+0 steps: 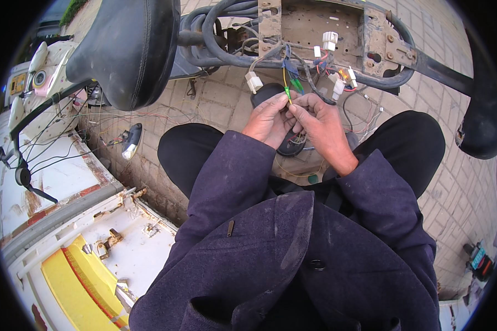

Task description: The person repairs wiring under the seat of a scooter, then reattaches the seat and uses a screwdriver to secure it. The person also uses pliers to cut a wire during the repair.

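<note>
Close together in front of me, both hands work on a thin yellow wire [285,76] that comes down from the vehicle frame [320,38]. A green sleeve [287,92] sits around the wire just above my fingertips. My left hand [266,120] is closed, thumb and fingers pinching the wire below the sleeve. My right hand [321,124] is closed too, its thumb and forefinger pressed on the wire beside the left thumb. Another green piece [297,84] hangs just behind. White plug connectors hang from the frame: one [254,81] left of my hands, another [338,88] to the right.
A black saddle [124,52] fills the upper left, with another dark padded part [483,118] at far right. White panels [143,243], one carrying yellow, lie at lower left. A small lamp-like part [131,142] and loose wires lie on the brick paving [215,107].
</note>
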`<state>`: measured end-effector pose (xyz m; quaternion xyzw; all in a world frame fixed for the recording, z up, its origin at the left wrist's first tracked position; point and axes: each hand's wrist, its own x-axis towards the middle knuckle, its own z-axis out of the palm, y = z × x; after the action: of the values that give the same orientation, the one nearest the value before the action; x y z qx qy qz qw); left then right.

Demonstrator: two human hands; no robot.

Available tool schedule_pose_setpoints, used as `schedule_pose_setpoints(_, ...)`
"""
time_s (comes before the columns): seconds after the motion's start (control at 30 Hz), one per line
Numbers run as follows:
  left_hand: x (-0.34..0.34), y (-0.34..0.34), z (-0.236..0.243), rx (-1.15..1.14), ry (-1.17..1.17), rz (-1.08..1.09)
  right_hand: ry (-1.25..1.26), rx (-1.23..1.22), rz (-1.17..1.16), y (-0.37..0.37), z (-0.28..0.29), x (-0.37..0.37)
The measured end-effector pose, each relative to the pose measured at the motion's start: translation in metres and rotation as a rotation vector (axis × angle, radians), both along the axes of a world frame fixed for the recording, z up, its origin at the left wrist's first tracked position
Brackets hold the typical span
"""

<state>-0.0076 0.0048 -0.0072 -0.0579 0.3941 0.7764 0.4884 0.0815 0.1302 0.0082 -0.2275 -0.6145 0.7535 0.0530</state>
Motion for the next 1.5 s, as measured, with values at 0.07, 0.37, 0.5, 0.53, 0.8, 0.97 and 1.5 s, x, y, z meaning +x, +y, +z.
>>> schedule_pose_setpoints(0.07, 0.0, 0.0, 0.0, 0.016, 0.014, -0.012, 0.003, 0.004, 0.005, 0.0, 0.0, 0.0)
schedule_pose_setpoints(0.37, -0.006, 0.0, -0.002, 0.0, 0.063, -0.058, -0.004, 0.051, 0.039, 0.001, 0.0, 0.0)
schedule_pose_setpoints(0.5, -0.005, 0.003, -0.001, -0.049, 0.073, -0.039, 0.006, 0.106, 0.038, -0.001, -0.002, 0.0)
schedule_pose_setpoints(0.53, -0.005, 0.003, 0.0, -0.046, 0.076, -0.027, 0.031, 0.116, 0.035, -0.001, -0.002, 0.0)
schedule_pose_setpoints(0.8, -0.006, 0.008, 0.004, 0.016, -0.028, 0.048, 0.03, 0.168, 0.031, -0.005, -0.003, 0.0)
schedule_pose_setpoints(0.97, -0.009, 0.011, 0.006, 0.059, -0.042, 0.005, 0.04, 0.261, -0.047, -0.013, -0.004, 0.0)
schedule_pose_setpoints(1.5, -0.007, 0.014, 0.015, 0.006, -0.096, 0.064, 0.048, 0.279, -0.075, -0.01, -0.009, -0.001)
